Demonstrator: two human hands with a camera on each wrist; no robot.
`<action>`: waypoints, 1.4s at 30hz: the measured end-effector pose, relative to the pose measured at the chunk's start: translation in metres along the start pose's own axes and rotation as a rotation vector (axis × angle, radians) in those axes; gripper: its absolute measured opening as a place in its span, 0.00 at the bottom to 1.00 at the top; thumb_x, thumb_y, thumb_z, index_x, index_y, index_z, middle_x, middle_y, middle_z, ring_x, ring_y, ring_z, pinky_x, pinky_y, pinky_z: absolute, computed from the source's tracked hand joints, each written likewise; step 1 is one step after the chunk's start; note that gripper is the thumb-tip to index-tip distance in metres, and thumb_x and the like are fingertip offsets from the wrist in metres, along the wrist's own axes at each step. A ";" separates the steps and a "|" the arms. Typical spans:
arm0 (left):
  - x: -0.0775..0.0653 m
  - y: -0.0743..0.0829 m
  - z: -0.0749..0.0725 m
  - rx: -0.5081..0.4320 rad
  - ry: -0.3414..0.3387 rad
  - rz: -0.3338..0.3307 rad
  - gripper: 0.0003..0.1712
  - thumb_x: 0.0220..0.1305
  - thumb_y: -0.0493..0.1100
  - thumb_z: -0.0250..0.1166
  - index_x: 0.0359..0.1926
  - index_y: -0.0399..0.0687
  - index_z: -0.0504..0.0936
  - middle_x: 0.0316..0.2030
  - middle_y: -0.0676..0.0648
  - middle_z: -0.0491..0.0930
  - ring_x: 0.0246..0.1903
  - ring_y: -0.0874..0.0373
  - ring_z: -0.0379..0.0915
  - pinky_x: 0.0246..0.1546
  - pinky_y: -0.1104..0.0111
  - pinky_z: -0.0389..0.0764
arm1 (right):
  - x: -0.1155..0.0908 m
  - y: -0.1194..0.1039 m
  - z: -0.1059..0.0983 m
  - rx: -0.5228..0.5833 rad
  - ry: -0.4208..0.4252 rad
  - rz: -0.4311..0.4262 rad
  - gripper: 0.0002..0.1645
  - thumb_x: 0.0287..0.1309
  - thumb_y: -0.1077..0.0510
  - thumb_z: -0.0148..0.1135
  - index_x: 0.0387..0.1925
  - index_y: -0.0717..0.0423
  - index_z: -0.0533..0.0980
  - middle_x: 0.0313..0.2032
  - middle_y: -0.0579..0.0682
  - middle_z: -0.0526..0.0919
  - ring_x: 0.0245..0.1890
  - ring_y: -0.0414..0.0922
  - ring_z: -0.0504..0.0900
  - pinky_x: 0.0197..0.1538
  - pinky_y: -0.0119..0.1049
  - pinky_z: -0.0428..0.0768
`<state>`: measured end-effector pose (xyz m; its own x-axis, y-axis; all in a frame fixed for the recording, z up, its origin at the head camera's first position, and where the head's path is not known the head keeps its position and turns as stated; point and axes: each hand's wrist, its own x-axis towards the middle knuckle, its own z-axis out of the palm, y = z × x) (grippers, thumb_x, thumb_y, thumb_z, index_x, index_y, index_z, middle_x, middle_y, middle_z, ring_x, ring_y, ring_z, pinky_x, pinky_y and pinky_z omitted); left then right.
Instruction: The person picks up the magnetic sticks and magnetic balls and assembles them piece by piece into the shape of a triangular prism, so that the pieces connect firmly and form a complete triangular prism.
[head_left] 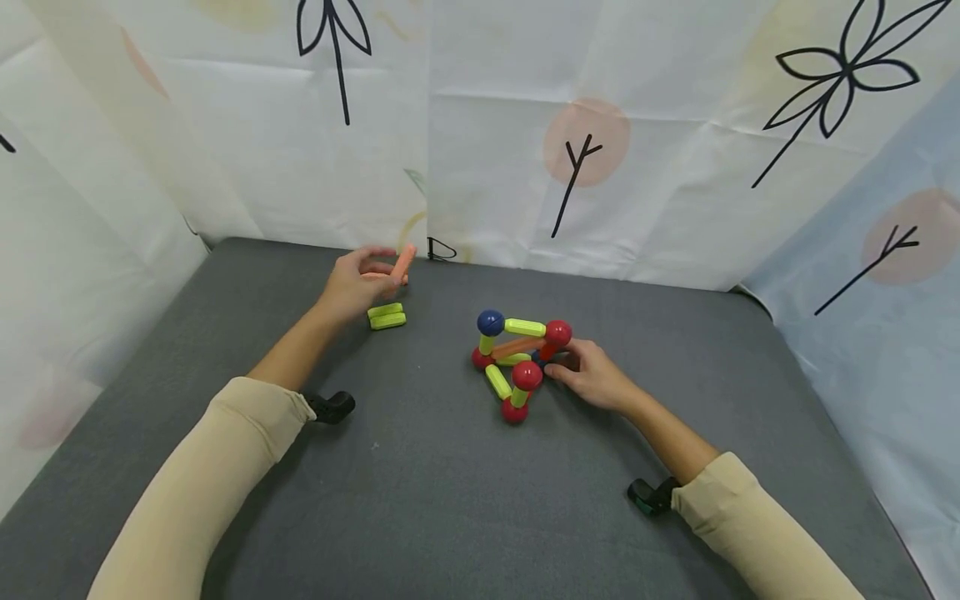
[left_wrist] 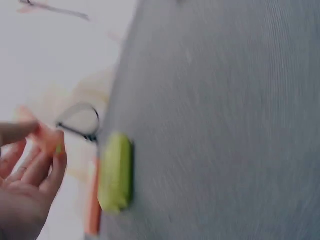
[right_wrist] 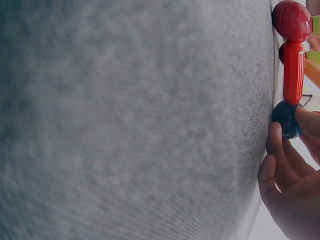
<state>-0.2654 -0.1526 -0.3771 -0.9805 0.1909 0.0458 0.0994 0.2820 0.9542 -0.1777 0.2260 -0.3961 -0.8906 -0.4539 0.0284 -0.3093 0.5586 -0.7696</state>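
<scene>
My left hand (head_left: 358,279) pinches an orange rod (head_left: 404,262) between thumb and fingers at the back left of the table. In the left wrist view the rod (left_wrist: 47,140) is blurred. Just in front of that hand lie two yellow-green rods (head_left: 387,320), side by side. Another orange rod (left_wrist: 93,205) lies behind them. Right of centre stands a small frame of balls and rods, with red balls (head_left: 527,375) and a blue ball (head_left: 491,322) joined by yellow-green, orange and red rods. My right hand (head_left: 592,377) pinches a low dark blue ball (right_wrist: 286,120), joined to a red rod (right_wrist: 293,72).
A grey cloth-covered table (head_left: 450,500) lies under everything. White printed curtains (head_left: 487,167) hang close behind its far edge and at both sides. Black wrist cameras (head_left: 332,407) are strapped at both wrists.
</scene>
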 end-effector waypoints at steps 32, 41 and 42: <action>-0.067 0.012 0.121 -0.201 -0.356 0.000 0.22 0.63 0.36 0.69 0.56 0.32 0.80 0.46 0.40 0.85 0.44 0.55 0.83 0.46 0.62 0.83 | 0.000 0.001 0.002 0.011 0.005 -0.009 0.18 0.65 0.65 0.62 0.55 0.67 0.75 0.46 0.60 0.83 0.42 0.52 0.84 0.44 0.45 0.80; -0.064 0.017 0.125 -0.075 -0.343 0.007 0.17 0.67 0.43 0.67 0.52 0.36 0.84 0.41 0.45 0.86 0.38 0.57 0.81 0.41 0.61 0.83 | -0.001 0.001 0.001 0.002 0.000 -0.010 0.18 0.65 0.67 0.60 0.56 0.68 0.74 0.47 0.60 0.83 0.44 0.53 0.83 0.47 0.46 0.80; -0.064 0.017 0.124 -0.061 -0.344 0.006 0.17 0.67 0.44 0.67 0.51 0.37 0.85 0.40 0.46 0.86 0.37 0.56 0.81 0.40 0.61 0.83 | -0.001 0.001 0.001 0.001 0.001 -0.010 0.19 0.65 0.67 0.60 0.56 0.68 0.74 0.48 0.60 0.83 0.45 0.53 0.83 0.47 0.47 0.80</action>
<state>-0.1803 -0.0435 -0.4006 -0.8644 0.5011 -0.0413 0.0843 0.2255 0.9706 -0.1772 0.2263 -0.3973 -0.8876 -0.4592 0.0367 -0.3182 0.5535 -0.7696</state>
